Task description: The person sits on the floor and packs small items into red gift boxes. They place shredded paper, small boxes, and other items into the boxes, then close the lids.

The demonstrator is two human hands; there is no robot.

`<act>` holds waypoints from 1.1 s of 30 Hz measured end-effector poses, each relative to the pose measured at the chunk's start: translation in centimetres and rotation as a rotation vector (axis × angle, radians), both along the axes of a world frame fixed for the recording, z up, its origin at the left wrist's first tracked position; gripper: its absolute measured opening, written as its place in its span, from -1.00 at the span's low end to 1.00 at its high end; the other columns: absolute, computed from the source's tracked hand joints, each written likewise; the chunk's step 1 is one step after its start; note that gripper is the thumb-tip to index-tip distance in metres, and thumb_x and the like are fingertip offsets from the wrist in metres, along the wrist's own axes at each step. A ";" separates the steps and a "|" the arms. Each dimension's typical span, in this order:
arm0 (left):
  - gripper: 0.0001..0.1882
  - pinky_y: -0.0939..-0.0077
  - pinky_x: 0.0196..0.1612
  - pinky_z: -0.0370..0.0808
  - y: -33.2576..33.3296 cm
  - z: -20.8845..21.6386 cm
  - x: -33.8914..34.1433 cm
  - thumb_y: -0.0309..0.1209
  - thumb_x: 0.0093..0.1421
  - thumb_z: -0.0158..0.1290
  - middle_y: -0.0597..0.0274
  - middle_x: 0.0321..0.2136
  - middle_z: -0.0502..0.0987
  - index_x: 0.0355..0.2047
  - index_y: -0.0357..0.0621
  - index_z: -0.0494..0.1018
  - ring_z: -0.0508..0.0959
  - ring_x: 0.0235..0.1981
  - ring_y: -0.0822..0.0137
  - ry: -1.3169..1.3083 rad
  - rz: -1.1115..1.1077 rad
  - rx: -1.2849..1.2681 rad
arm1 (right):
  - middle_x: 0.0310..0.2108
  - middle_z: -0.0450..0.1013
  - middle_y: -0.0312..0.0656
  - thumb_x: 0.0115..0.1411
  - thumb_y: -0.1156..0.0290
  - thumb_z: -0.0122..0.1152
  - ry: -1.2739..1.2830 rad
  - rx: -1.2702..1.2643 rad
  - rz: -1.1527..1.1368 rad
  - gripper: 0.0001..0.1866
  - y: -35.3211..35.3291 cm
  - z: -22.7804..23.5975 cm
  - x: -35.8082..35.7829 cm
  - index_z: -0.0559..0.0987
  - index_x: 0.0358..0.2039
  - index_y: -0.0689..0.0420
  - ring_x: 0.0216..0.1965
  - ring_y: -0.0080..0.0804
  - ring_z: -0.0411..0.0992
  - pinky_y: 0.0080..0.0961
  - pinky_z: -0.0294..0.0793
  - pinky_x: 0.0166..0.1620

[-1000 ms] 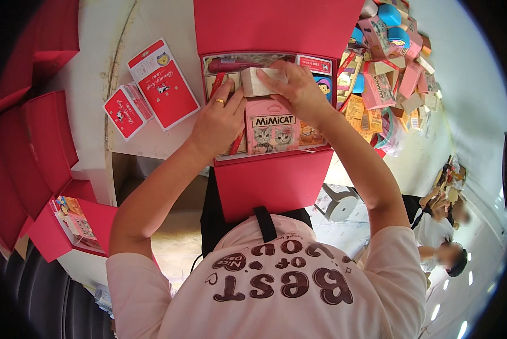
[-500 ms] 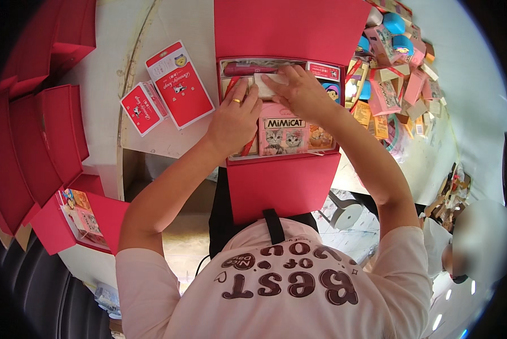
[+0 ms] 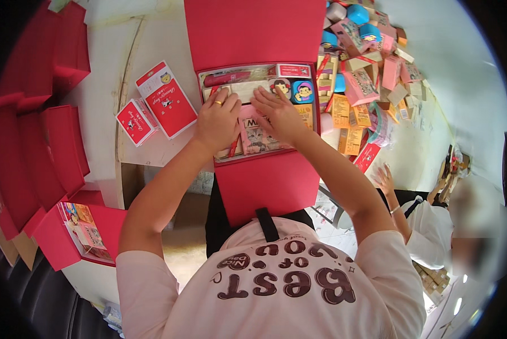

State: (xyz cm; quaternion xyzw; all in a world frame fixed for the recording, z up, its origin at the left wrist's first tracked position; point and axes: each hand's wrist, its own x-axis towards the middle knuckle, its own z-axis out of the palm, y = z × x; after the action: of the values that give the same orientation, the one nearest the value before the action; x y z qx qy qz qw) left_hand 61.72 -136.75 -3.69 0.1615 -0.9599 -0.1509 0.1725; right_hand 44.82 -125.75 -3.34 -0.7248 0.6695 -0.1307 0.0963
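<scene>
An open red gift box [image 3: 267, 192] lies in front of me, packed with small items. Both my hands rest on its contents. My left hand [image 3: 218, 121], a ring on one finger, lies over the left part with its fingers stretched forward, beside a cream-coloured small box [image 3: 249, 90]. My right hand [image 3: 280, 117] lies flat, fingers spread, over a pink cat-print box [image 3: 254, 141] and against the cream box's right end. Behind them are a dark pink tube-like item [image 3: 226, 78], a red-and-white carton [image 3: 293, 70] and a blue tin with a cartoon figure [image 3: 302, 92].
Red-and-white flat cartons [image 3: 167, 101] lie left of the box. A heap of small cartons [image 3: 362, 87] and blue containers covers the right side. Red box covers [image 3: 33, 141] stand at far left, near another filled red box [image 3: 89, 231]. Another person's hand [image 3: 384, 179] reaches in from the right.
The cream box now lies level among the contents, and my right hand has moved back and flattened. The view has shifted. A co-worker's hand has come in at the right.
</scene>
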 end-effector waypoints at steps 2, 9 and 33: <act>-0.62 0.26 0.06 0.31 0.0 -0.4 -0.1 -0.46 -0.14 0.05 0.12 -0.12 0.38 -0.23 -0.25 0.46 0.30 0.04 0.12 0.014 -0.006 0.017 | -0.05 0.35 0.07 0.10 0.32 0.05 -0.038 -0.178 -0.093 -0.68 0.5 -0.3 0.5 0.46 -0.16 0.21 0.08 -0.14 0.25 -0.15 0.12 0.16; -0.52 0.17 0.15 0.14 5.7 -1.0 7.1 -0.67 -0.05 -0.14 -0.12 0.02 0.14 -0.03 -0.34 0.29 0.16 0.10 -0.07 0.393 0.481 0.160 | -0.52 0.48 -0.17 0.10 0.20 0.08 -0.157 0.127 -0.275 -0.70 4.9 3.1 11.4 0.48 -0.21 0.10 -0.46 -0.19 0.48 -0.27 0.42 -0.46; -0.68 0.25 -0.30 0.42 36.6 -19.4 29.4 -0.22 0.13 -0.10 0.03 -0.42 0.55 -0.35 -0.19 0.53 0.55 -0.34 0.08 -0.072 1.162 0.830 | -0.38 0.50 -0.08 0.13 -0.15 -0.10 -0.002 0.480 -0.514 -0.45 10.9 4.5 -2.2 0.51 -0.20 0.09 -0.27 -0.18 0.48 -0.24 0.46 -0.30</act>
State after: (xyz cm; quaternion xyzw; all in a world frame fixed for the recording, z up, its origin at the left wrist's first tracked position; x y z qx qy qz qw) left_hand 91.09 -100.16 -23.12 0.7040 -0.5871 -0.3819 0.1175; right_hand 42.60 -114.89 1.15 -0.4892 0.8416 0.0098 0.2286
